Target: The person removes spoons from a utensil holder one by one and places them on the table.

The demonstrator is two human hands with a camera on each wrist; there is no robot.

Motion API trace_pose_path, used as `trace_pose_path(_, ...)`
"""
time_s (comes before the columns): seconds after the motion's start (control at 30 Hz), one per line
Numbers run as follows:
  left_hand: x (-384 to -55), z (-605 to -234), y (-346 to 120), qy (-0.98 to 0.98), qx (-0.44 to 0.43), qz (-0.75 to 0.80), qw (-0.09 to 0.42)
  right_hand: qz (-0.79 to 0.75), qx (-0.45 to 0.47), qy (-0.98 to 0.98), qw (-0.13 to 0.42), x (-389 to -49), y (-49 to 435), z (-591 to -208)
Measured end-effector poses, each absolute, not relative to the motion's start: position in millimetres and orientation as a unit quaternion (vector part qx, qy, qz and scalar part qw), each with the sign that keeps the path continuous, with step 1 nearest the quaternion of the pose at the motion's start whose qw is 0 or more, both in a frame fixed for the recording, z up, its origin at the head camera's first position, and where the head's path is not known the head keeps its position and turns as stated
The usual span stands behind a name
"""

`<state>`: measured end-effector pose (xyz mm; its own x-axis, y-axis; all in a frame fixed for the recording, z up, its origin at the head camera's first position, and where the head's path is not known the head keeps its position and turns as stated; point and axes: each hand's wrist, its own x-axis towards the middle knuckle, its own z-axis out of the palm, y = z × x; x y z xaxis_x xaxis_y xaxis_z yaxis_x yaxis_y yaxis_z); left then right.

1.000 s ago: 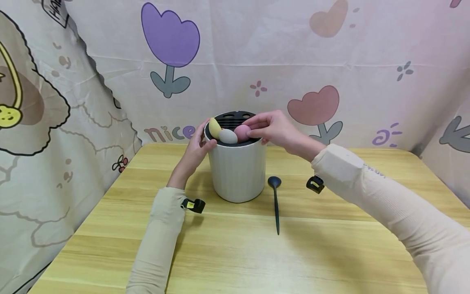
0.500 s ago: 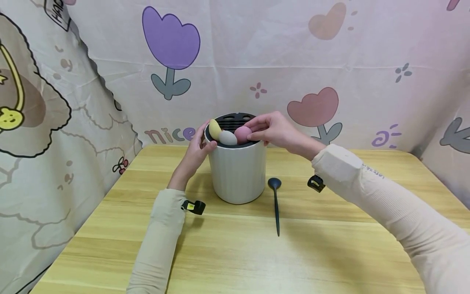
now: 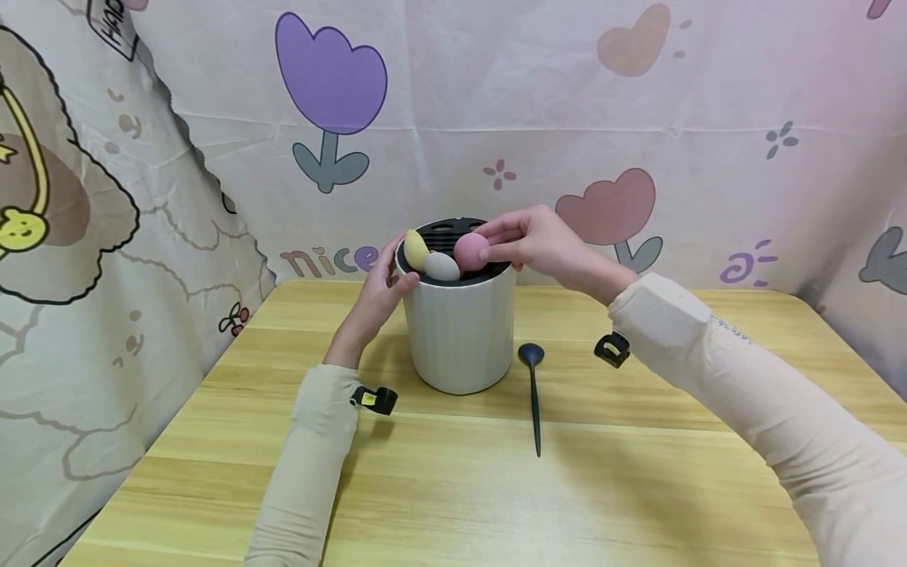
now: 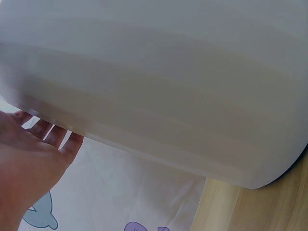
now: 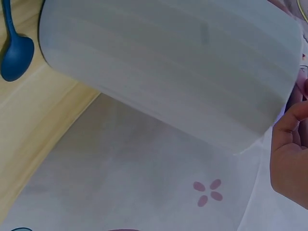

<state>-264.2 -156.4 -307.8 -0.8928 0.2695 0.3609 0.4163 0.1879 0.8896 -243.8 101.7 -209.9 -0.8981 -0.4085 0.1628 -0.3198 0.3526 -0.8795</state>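
A white ribbed utensil holder (image 3: 459,339) with a black slotted top (image 3: 445,228) stands upright on the table. My left hand (image 3: 374,295) grips its upper left side, thumb at the rim; in the left wrist view, the fingers (image 4: 71,147) reach behind the wall. Over the right part of the top, my right hand (image 3: 549,248) pinches a pink egg-shaped ball (image 3: 469,252) between thumb and fingers. Beside it on the top lie a pale grey egg-shaped piece (image 3: 442,267) and a yellow one (image 3: 414,250) tilted at the left rim. The right wrist view mostly shows the holder's side.
A dark spoon (image 3: 534,402) lies on the wooden table (image 3: 453,488) to the right of the holder, its handle toward me. A printed cloth (image 3: 453,94) hangs behind the table and along its left side.
My right hand has raised the pink ball slightly, up and to the right. My left hand keeps its grip on the holder, and the grey and yellow pieces stay put.
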Motion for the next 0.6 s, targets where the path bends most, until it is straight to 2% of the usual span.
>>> trace_pose_path(0.6,-266,-309,-156,-0.751,-0.246,-0.609,0.069,-0.586,-0.226,0.778,0.005,-241,111,-189)
